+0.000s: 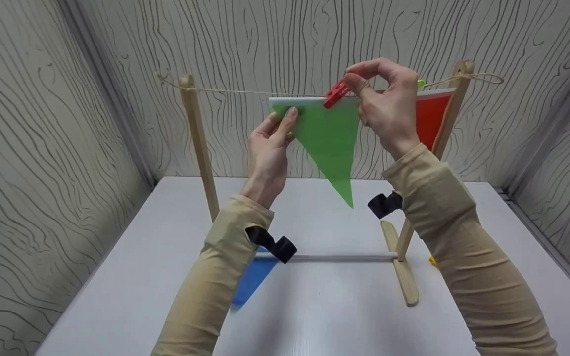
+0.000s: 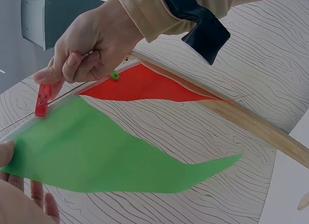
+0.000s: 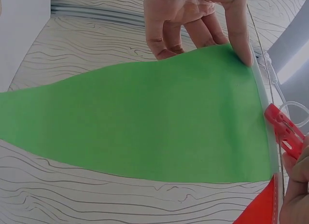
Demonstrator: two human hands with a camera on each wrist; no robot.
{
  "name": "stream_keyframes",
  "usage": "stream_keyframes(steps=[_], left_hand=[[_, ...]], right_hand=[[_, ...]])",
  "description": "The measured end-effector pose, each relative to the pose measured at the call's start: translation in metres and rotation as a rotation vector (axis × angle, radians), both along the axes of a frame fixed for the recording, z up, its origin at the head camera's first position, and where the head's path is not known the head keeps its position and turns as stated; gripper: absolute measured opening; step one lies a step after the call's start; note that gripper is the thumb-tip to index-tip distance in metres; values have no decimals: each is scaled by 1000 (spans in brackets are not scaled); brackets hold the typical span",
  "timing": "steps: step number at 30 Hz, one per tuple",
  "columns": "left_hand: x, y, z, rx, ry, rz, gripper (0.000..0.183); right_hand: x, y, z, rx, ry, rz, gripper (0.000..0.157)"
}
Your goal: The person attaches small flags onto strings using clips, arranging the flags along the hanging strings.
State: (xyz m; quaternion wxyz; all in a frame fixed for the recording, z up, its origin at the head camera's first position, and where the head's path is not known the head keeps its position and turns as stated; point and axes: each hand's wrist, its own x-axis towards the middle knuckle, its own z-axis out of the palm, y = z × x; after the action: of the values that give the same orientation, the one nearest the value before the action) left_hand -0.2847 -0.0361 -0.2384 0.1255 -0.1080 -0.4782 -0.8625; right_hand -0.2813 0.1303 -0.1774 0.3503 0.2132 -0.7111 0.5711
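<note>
A green triangular pennant (image 1: 332,143) with a white top strip hangs along a thin string (image 1: 230,91), its tip pointing down. My left hand (image 1: 271,151) pinches its upper left corner between thumb and fingers. My right hand (image 1: 389,104) pinches the upper end of a red clothespin (image 1: 336,93), whose lower end lies over the pennant's top strip. To the right, a red pennant (image 1: 433,118) hangs beside the post, a small green clothespin (image 2: 114,75) at its top edge. In the head view my right hand hides part of the red pennant.
Two wooden posts, left (image 1: 198,143) and right (image 1: 455,109), carry the string. A white rod (image 1: 344,256) joins them low down, with a wooden foot (image 1: 403,277) at right. A blue pennant (image 1: 255,279) lies on the white table (image 1: 324,316); a yellow piece (image 1: 432,262) shows beyond my right sleeve.
</note>
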Motion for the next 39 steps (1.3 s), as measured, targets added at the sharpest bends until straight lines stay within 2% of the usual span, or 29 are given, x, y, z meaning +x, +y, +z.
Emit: stream_keyframes(steps=[7,13,20,29,39], left_hand=[[1,1,1,-7,11,-8,26],[2,2,1,-15,11,-10,24],[1,3,3,18,7,-18,21],[1,4,3,36,5,-16,20],[2,1,-1,23,5,-8,25]], right_hand=[[2,-3,2,79,21,-74,20],[3,-5,2,113,27,-94,18],[5,-4,4,168,45,-63,21],[9,3,5,205,-48,25,31],[10,6,2,177,-97,83,34]])
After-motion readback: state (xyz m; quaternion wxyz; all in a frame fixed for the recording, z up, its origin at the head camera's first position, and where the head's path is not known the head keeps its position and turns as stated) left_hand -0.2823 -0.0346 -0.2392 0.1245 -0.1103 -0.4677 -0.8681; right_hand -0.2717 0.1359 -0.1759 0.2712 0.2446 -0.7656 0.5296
